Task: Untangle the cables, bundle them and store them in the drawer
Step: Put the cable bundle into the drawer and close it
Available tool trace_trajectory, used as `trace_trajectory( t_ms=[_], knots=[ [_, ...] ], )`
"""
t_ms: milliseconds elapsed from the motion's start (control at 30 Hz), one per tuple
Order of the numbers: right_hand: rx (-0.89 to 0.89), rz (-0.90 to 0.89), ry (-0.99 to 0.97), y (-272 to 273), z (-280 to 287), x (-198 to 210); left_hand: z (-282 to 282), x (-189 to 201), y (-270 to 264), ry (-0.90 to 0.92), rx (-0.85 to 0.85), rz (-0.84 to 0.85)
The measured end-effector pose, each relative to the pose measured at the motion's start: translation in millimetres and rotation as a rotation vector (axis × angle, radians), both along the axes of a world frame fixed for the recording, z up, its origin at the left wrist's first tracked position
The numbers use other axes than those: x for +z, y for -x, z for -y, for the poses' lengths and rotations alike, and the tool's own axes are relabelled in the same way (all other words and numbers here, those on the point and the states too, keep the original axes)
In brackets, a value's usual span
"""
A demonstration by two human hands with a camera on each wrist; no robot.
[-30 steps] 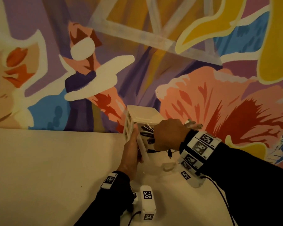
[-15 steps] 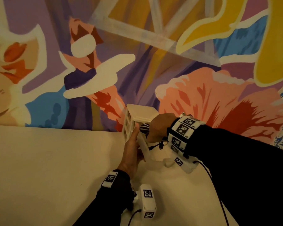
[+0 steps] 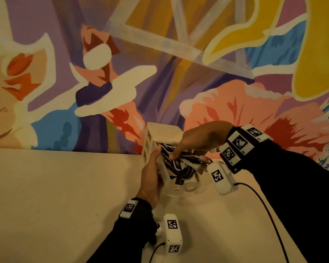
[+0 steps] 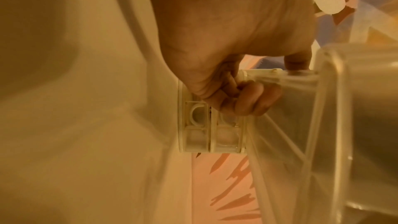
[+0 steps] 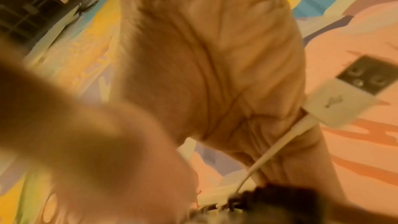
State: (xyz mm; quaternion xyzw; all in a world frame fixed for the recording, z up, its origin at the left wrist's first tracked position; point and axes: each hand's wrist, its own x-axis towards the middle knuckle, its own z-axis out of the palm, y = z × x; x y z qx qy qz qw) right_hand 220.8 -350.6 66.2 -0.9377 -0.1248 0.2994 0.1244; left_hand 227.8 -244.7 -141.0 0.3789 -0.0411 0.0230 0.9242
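Note:
A small white drawer unit (image 3: 164, 132) stands on the table against the painted wall. Its clear drawer (image 3: 171, 192) is pulled out toward me. A bundle of black and white cables (image 3: 180, 168) lies in it, and a black USB plug (image 3: 178, 184) hangs at the front. My left hand (image 3: 151, 177) grips the unit's left side, with its fingers (image 4: 252, 101) curled round the frame (image 4: 215, 135). My right hand (image 3: 203, 139) arches over the bundle with its fingertips pressing down on the cables. A white USB plug (image 5: 342, 103) sticks out beside the palm (image 5: 204, 74).
The beige table (image 3: 55, 196) stretches bare to the left and in front of the drawer. A colourful mural wall (image 3: 179, 54) rises directly behind the unit. White tagged camera modules (image 3: 221, 177) hang from both wrists, and their black leads trail over the table.
My right wrist has lifted up and back from the drawer, so the cable bundle inside now shows. The left hand has stayed on the unit's side.

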Motion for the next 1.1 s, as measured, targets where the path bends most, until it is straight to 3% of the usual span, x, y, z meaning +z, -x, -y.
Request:
trace_trajectory(
  t_ms=[300,467,767,967,1100],
  knots=[
    [0.242,0.453,0.458,-5.4,-1.9,-18.8,0.2,-0.2,-1.4,0.021,-0.1,0.004],
    [0.259,0.594,0.402,-8.5,11.0,-27.8,0.6,3.6,6.4,-0.053,-0.079,0.046],
    [0.362,0.365,0.456,13.7,16.5,-9.0,-0.3,1.1,5.8,-0.15,0.054,0.0],
    [0.358,0.724,0.304,5.3,20.3,-22.1,0.2,8.5,-2.4,-0.063,0.023,0.022],
    [0.32,0.76,0.222,2.4,24.1,-29.7,-4.4,8.0,-7.4,-0.101,0.037,0.034]
  ],
)
